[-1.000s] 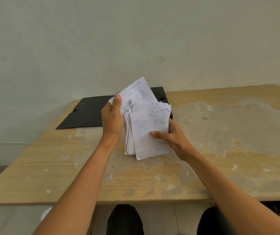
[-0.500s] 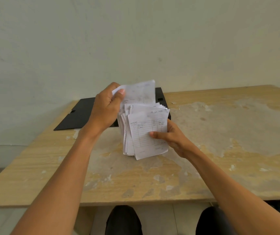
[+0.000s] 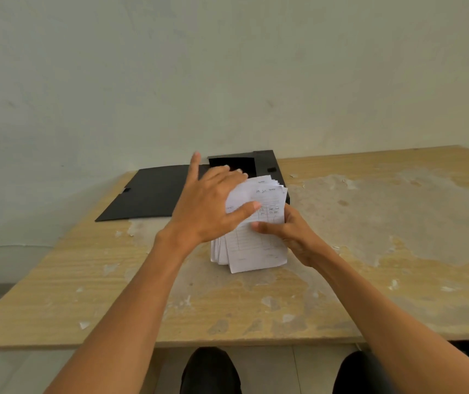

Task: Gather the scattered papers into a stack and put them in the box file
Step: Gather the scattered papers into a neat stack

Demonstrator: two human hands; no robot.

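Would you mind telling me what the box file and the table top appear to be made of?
Box file: probably matte black plastic or coated board; flat, dull, thin lid. Table top: wood-grain laminate over board, seemingly; the printed layer has peeled off in grey patches.

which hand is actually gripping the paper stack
The right hand: its thumb pinches the paper stack. The left hand is open, fingers spread over the top.

The left hand (image 3: 209, 207) covers part of the papers (image 3: 256, 231). The papers hide the front of the box file (image 3: 267, 166). The writing is too small to read.
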